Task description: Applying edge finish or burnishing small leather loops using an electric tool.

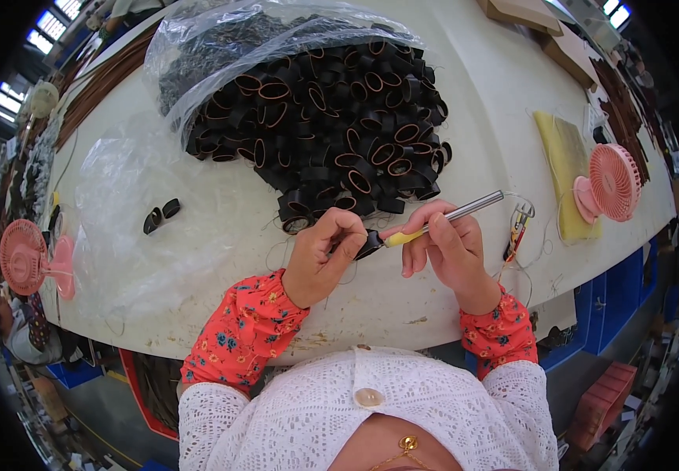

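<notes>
Between the fingertips of my left hand (320, 259) is a small black loop (369, 245), closed in a pinch just in front of the pile. My right hand (455, 250) grips a pen-like tool (474, 206) with a silver shaft and a yellow front part. The tool's tip points left and meets or nearly meets the loop; exact contact is hard to make out. Beyond my hands lies a large heap of black loops (316, 133) with brownish inner edges, partly under a clear plastic bag (171, 86). Loose threads stick out around the heap.
Two separate black loops (152, 220) lie on clear plastic at left. Pink fans stand at left (24, 256) and right (614, 182). A yellow pad (563, 173) and small red-handled snips (516, 235) are at right. Cardboard boxes (524, 14) sit far right; brown strips (108, 78) far left.
</notes>
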`<state>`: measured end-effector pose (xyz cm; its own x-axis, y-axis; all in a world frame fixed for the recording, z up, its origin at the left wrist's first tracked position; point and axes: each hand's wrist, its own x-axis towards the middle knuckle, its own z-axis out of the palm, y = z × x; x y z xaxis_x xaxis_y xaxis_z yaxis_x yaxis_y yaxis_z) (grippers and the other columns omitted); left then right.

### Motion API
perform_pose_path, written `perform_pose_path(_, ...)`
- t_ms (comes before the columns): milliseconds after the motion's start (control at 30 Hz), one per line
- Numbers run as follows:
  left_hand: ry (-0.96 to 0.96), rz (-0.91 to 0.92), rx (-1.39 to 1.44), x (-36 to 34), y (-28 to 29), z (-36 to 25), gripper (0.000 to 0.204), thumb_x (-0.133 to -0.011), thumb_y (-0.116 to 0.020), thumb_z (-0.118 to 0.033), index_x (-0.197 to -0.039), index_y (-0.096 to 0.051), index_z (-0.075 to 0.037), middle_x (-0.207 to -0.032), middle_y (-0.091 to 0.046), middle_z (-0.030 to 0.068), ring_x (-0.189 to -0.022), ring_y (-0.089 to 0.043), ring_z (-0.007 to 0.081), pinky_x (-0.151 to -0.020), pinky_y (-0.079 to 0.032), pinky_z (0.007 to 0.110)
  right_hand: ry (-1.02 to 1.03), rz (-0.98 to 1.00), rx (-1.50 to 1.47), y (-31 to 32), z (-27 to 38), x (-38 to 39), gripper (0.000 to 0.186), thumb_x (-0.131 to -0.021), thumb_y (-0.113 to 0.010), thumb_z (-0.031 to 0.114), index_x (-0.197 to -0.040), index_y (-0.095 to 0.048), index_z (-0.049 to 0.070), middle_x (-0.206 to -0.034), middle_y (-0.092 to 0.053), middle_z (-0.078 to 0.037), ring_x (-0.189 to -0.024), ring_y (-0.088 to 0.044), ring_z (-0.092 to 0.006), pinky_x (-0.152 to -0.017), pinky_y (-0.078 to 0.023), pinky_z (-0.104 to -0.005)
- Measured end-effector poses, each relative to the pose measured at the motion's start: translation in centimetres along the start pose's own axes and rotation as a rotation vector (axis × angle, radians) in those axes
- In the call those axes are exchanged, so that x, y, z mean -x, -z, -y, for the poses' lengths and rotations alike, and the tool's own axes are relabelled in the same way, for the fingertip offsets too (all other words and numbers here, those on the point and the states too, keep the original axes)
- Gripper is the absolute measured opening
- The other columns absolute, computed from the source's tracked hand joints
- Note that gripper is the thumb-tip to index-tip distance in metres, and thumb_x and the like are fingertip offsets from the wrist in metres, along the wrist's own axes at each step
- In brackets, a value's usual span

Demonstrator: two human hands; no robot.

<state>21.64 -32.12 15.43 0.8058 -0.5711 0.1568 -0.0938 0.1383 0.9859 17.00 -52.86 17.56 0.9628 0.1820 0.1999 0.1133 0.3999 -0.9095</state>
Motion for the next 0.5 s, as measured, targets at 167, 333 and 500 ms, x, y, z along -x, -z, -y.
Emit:
perform_pose_path(167,-0.02,-0.001,-0.048,0.02,0.01,0.02,0.006,-0.092,-0.054,-0.005,-0.096,-0.051,-0.002,-0.081,-0.051,-0.0008,-0.069,-0.044,0.0048,-0.061,-0.039,0.019,-0.036,-0.025,0.033,-0.47,0.11,-0.03,0.032,-0.1,-0.04,0.024,-0.099,-0.056,-0.005,-0.064,-0.058,-0.008,-0.055,-0.058,-0.0134,-0.054,-0.05,-0.027)
perform_pose_path(333,-0.012,0.002,-0.053,0.03,-0.02,-0.06,0.006,-0.092,-0.054,-0.004,-0.096,-0.051,-0.002,-0.081,-0.051,-0.0008,-0.068,-0.044,0.0049,-0.061,-0.039,0.019,-0.053,-0.029,0.054,-0.55,0.13,-0.02,0.033,-0.1,-0.04,0.024,-0.099,-0.057,-0.004,-0.059,-0.056,-0.006,-0.055,-0.058,-0.0131,-0.055,-0.049,-0.025)
perform_pose_path(500,-0.004,0.01,-0.053,0.08,-0.01,-0.13,0.005,-0.092,-0.054,-0.004,-0.096,-0.051,-0.002,-0.082,-0.051,-0.0005,-0.068,-0.044,0.005,-0.061,-0.039,0.019,-0.046,-0.025,0.069,-0.59,0.1,-0.07,0.032,-0.1,-0.041,0.024,-0.098,-0.057,-0.003,-0.059,-0.056,-0.006,-0.055,-0.058,-0.0126,-0.055,-0.049,-0.0246)
